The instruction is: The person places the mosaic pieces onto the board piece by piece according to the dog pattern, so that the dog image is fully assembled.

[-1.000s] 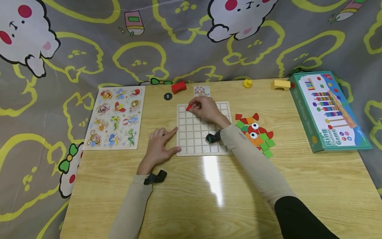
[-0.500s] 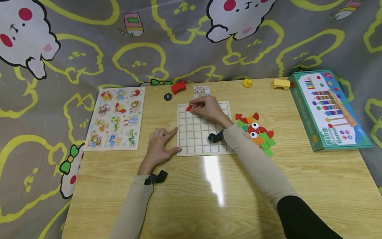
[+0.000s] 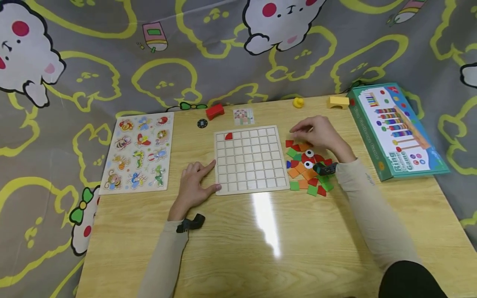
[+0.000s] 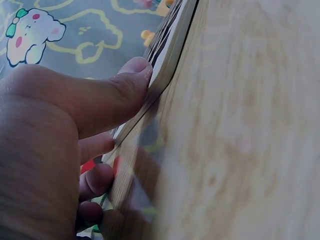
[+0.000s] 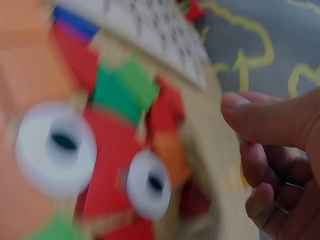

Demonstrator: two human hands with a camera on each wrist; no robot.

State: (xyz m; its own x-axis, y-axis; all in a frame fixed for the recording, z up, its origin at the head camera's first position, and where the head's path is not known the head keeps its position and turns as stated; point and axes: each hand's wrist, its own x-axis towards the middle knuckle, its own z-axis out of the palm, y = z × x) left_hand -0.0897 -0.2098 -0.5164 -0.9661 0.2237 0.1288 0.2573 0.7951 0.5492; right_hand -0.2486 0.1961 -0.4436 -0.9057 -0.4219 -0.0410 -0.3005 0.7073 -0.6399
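A wooden grid board [image 3: 246,159] lies on the table, with one red quarter-round piece [image 3: 229,136] in a cell of its far row, near the left. My left hand [image 3: 193,186] rests at the board's left side, its thumb [image 4: 132,80] and forefinger touching the edge. Right of the board, my right hand [image 3: 321,131] hovers over the far side of a pile of flat coloured pieces, its fingers bent loosely and nothing showing between them. Red, green and orange tiles [image 3: 312,190] make up most of the pile, along with round white eye pieces [image 5: 56,149].
A small pattern card [image 3: 244,116], a red block [image 3: 215,111], a black chip [image 3: 202,123], a yellow duck [image 3: 298,102] and a yellow arch block [image 3: 338,102] line the back. An insect puzzle board [image 3: 138,153] lies left; a green game box [image 3: 398,132] stands right.
My right hand has let go of the red quarter-round piece on the board and moved right, over the pile. The left hand stays at the board's edge. The head view has shifted slightly.
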